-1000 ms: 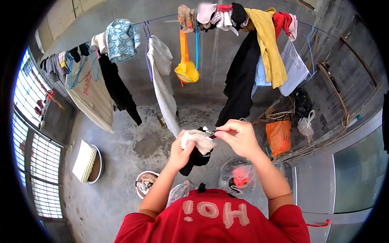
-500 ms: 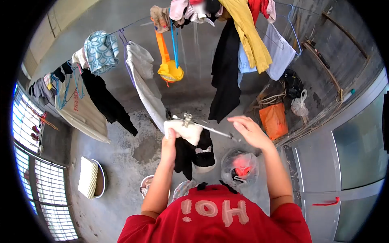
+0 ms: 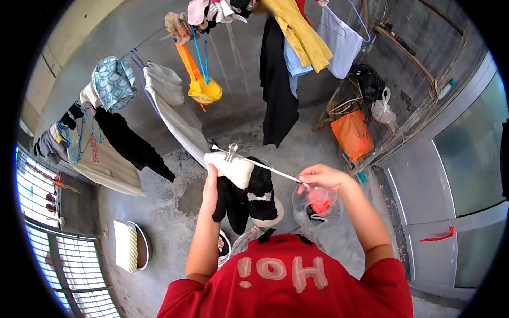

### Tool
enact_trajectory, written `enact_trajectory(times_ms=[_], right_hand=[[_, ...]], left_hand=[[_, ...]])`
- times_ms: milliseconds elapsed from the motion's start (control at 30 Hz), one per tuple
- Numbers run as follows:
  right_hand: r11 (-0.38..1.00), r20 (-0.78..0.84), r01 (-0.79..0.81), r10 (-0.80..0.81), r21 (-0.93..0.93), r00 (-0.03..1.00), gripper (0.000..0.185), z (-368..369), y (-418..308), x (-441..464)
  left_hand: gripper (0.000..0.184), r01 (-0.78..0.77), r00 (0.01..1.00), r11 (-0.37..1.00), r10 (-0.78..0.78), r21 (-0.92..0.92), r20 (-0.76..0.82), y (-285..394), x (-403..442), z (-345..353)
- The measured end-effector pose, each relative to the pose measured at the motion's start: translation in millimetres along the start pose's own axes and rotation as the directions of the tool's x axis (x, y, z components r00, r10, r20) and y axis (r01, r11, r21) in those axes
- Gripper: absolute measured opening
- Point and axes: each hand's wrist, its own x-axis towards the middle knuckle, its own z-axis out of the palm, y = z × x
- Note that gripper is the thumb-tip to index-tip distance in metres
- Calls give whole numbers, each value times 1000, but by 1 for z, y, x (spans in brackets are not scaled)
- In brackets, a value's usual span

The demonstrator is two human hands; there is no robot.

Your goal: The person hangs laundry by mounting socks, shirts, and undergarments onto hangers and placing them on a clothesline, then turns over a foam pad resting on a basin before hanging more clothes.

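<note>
A thin white clip hanger [image 3: 270, 168] slants across the middle of the view. Its metal clip [image 3: 230, 152] grips a fluffy white cloth item [image 3: 236, 169]. My left hand [image 3: 210, 190] is closed at the left edge of that white item. Black fluffy items [image 3: 260, 183] with a pale bow and a white end hang beside and below it. My right hand [image 3: 321, 177] pinches the right end of the hanger, above a clear plastic bag [image 3: 323, 214] with something red inside.
Clothes hang on a line ahead, including black trousers [image 3: 277, 85], a yellow garment [image 3: 302, 37] and a grey-white garment [image 3: 172, 106]. An orange bag [image 3: 353, 135] stands at the right. A basin [image 3: 142, 246] with a bumpy cream board is at the left.
My right hand has let go at the clip, moved right and closed on the hanger's end. The white item now hangs in the clip. The view has shifted to the right.
</note>
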Motion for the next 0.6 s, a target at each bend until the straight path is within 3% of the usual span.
enact_trajectory(times_ms=[133,200,233,300,433,500,600], right_hand=[[975,-166,84,-50,206,985,20,12,-10,-16],[967,-319,223,-176,120,931,21,13,-14,-18],[967,-319,223,-175,120,931,21,15,-16,-18],[985,-331,166,-174,-54,927,25,22,-20,-16],[996,-253,91,-85,15,964,27,17,-21,-13],[980,-353,171,-195,-98,915,27,22,-19,-12],[947,-377,289,-322,-143,869,23,32,-27,-19]], left_hand=[[64,30,999,996,-28,-89,22,-7,4,-13],[64,23,1000,992,-23,-120,4,-11,7,-14],[64,16,1000,988,-18,-151,-11,-12,9,-15],[62,11,1000,990,-12,-140,-7,-13,11,-19],[62,-25,999,971,29,-237,15,-9,16,-24],[62,-50,997,956,66,-288,47,-8,18,-24],[56,-71,997,920,59,-386,-43,-3,17,-14]])
